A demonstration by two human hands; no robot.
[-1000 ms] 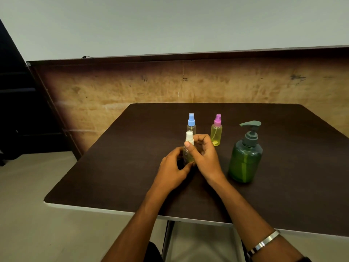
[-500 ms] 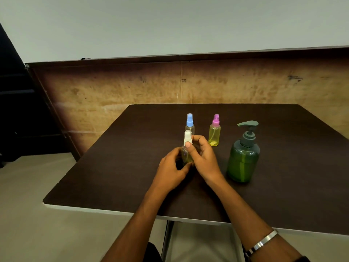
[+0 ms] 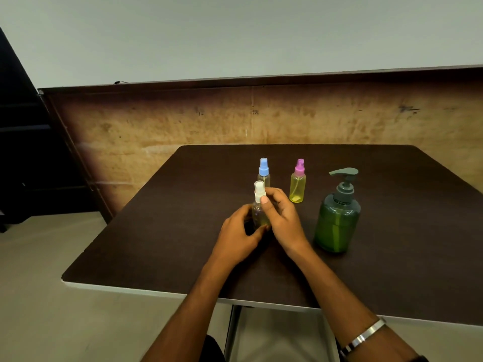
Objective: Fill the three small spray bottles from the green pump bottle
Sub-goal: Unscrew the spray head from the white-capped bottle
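Observation:
A small spray bottle with a white cap (image 3: 259,194) stands upright on the dark table (image 3: 167,231) between both hands. My left hand (image 3: 239,237) grips its lower body from the left. My right hand (image 3: 283,218) curls round its neck, the thumb just under the white cap. Behind it stand a clear spray bottle with a blue cap (image 3: 263,171) and a yellow spray bottle with a pink cap (image 3: 298,182). The green pump bottle (image 3: 337,218) stands to the right, apart from my right hand.
The table's near edge (image 3: 146,291) is white and its left corner lies close by. A worn wooden panel (image 3: 183,121) runs along the wall behind the table. A metal bangle (image 3: 364,337) sits on my right wrist.
Both hands stay on the white-capped bottle with almost no shift; the whole scene slides slightly left as my head moves.

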